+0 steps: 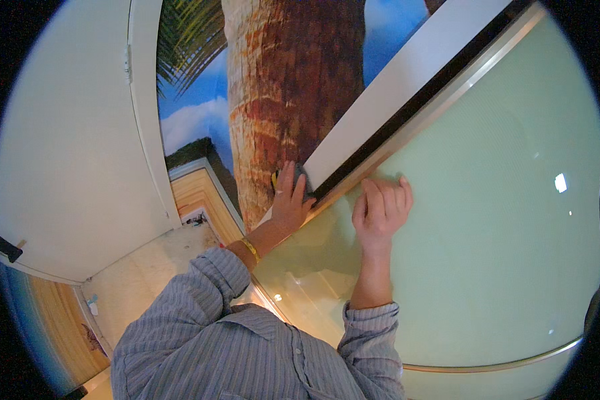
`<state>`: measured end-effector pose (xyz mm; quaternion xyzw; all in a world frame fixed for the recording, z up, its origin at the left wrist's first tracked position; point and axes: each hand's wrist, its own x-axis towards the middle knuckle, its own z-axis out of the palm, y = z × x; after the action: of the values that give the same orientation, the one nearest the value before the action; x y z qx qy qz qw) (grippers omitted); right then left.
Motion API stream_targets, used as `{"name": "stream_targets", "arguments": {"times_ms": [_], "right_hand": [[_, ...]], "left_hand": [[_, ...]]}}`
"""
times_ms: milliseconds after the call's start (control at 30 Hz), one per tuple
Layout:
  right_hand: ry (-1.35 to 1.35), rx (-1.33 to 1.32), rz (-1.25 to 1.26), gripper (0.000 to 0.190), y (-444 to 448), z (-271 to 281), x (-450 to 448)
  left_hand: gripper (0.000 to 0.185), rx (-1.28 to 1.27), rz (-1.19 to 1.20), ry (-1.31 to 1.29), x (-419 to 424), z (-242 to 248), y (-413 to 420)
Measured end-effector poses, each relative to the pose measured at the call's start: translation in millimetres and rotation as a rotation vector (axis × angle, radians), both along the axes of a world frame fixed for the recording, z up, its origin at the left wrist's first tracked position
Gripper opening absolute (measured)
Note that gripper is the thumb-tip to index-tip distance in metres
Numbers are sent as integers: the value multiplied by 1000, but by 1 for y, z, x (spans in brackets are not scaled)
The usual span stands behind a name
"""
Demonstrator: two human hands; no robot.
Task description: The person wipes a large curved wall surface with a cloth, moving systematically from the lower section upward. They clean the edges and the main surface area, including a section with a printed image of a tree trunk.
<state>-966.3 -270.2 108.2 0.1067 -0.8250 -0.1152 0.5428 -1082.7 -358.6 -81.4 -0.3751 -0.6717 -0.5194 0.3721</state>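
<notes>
My left hand (290, 200) lies with spread fingers over a dark object with a yellow part (300, 176), at the lower end of a white strip (380, 100). The hand covers much of the object, so its kind and whether it is gripped cannot be told. Beside the white strip run a black band (380, 138) and a shiny metal edge trim (430, 111). My right hand (382, 205) rests near that trim against the pale green glossy panel (480, 225), fingers curled; no object shows in it.
A wall picture of a palm trunk (290, 75) stands behind the strip. At the left are a white door (70, 135) with a dark handle (7, 248) and a pale floor (140, 265). Small debris (197, 219) lies by the wood-look skirting (205, 192).
</notes>
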Motion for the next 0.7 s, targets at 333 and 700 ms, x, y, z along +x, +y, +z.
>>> {"name": "stream_targets", "arguments": {"times_ms": [333,700], "right_hand": [[-16,23,-17,23,-2,1,1],[-13,43,-43,21,0,-1,1]], "left_hand": [[84,33,-56,-14,8,9,-3],[69,161,-172,223,-30,219,2]]}}
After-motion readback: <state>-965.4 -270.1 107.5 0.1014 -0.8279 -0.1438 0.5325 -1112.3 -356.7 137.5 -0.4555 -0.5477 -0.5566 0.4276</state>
